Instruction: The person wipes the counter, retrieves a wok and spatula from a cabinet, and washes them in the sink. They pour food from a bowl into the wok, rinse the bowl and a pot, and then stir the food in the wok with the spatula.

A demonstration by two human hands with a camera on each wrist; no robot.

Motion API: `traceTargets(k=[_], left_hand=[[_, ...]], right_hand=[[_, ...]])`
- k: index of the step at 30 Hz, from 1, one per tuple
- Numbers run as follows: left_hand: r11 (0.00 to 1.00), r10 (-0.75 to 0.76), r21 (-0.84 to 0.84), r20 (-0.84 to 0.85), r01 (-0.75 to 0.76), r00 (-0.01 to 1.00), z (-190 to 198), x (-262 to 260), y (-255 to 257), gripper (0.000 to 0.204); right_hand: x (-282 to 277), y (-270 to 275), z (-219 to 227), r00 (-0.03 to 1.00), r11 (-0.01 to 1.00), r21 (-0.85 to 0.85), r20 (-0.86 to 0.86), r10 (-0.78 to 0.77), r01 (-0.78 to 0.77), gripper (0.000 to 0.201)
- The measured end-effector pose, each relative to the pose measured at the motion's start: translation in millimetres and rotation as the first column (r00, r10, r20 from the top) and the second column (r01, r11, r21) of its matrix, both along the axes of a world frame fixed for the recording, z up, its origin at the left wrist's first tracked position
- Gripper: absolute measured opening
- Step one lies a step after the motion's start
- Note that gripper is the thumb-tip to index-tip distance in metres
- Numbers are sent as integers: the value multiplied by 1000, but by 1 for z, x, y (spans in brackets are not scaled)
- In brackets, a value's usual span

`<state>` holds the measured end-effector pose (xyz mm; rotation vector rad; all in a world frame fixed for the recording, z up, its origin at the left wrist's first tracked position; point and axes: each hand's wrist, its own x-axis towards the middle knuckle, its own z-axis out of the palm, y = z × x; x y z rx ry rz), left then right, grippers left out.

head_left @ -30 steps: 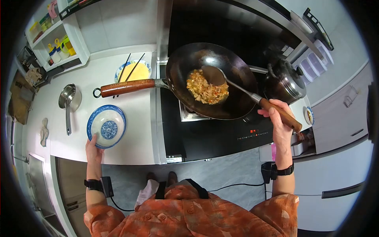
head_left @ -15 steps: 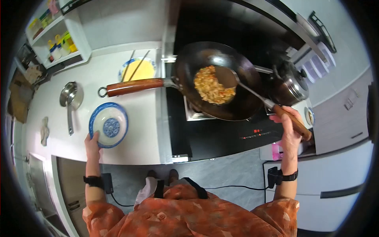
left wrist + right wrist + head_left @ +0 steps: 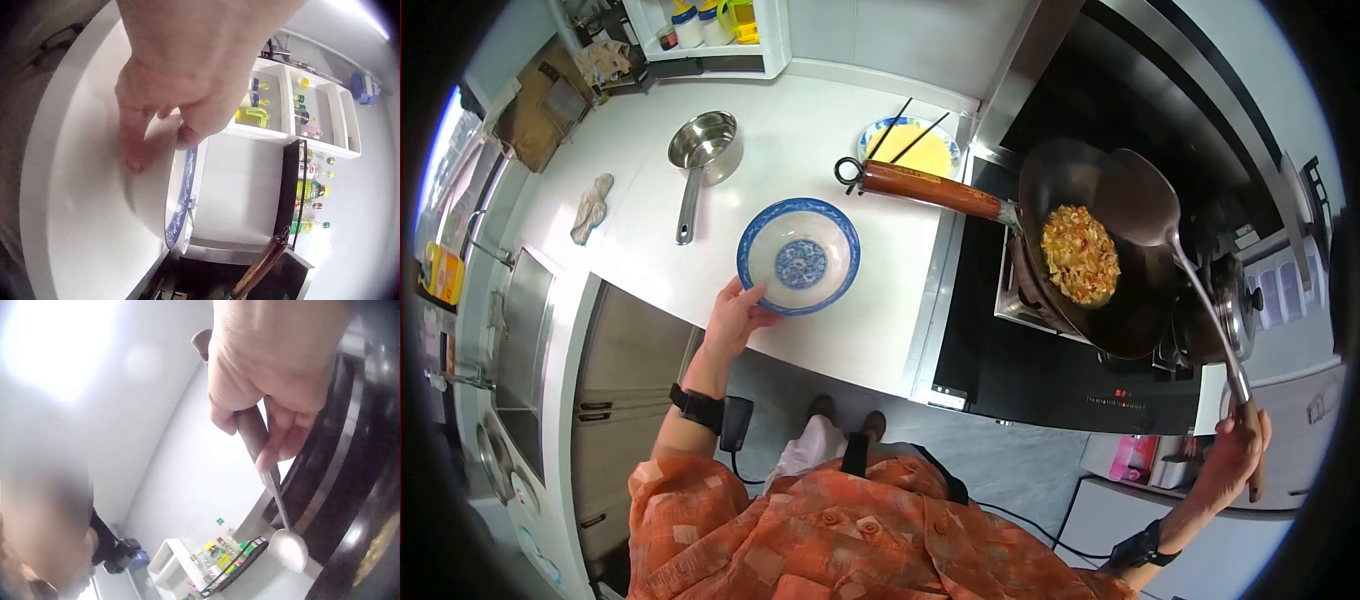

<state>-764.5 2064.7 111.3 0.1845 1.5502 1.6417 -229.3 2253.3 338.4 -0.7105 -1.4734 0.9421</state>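
Note:
A blue-and-white bowl (image 3: 798, 255) stands empty on the white counter (image 3: 640, 270). My left hand (image 3: 745, 305) holds its near rim. The left wrist view shows the thumb on the bowl's outer wall (image 3: 153, 200) and my left hand's (image 3: 159, 140) fingers curled at the rim. My right hand (image 3: 1238, 450) grips the wooden end of a long metal ladle (image 3: 1145, 200), whose scoop hovers over the far side of the black wok (image 3: 1135, 300). Chopped orange-yellow food (image 3: 1080, 255) lies in the wok. In the right wrist view my right hand (image 3: 262, 437) wraps the ladle's handle (image 3: 249, 431).
The wok's wooden handle (image 3: 930, 190) juts left over the counter. Behind it sits a plate of yellow egg (image 3: 915, 150) with chopsticks across it. A small steel saucepan (image 3: 705, 150) and a cloth (image 3: 590, 205) lie further left. A kettle (image 3: 1235, 300) stands right of the wok; a sink (image 3: 520, 340) is at far left.
The ladle has come up out of the food and my right hand has drawn back toward my body. My head has turned left. The left hand stays on the bowl's rim.

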Motion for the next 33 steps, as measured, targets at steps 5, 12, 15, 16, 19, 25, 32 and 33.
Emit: traceTargets(k=[5, 12, 15, 16, 19, 25, 32, 33], left_hand=[[996, 6, 85, 38, -9, 999, -6, -4, -3, 26], [990, 36, 133, 15, -38, 999, -5, -17, -5, 28], [989, 38, 143, 10, -39, 999, -8, -31, -8, 28], [987, 33, 154, -2, -33, 999, -10, -36, -7, 29], [981, 28, 190, -3, -27, 1000, -12, -49, -3, 30], [975, 24, 220, 15, -27, 1000, -22, -67, 10, 32], [956, 30, 290, 40, -40, 999, -39, -75, 21, 30], [957, 25, 288, 34, -34, 999, -41, -73, 21, 30]], right_hand=[[-59, -31, -24, 982, 978, -82, -13, 191, -191, 44], [-236, -40, -82, 698, 778, -50, 407, 589, -627, 23], [-270, -43, -102, 638, 737, 28, 523, 565, -675, 29], [-276, -44, -110, 640, 729, 64, 535, 551, -681, 30], [-290, -50, -126, 633, 696, 157, 588, 504, -700, 32], [-293, -54, -158, 475, 636, 98, 752, 457, -766, 43], [-276, -38, -192, 194, 530, -1, 930, 311, -848, 48], [-275, -34, -191, 204, 533, 17, 933, 295, -846, 48]])
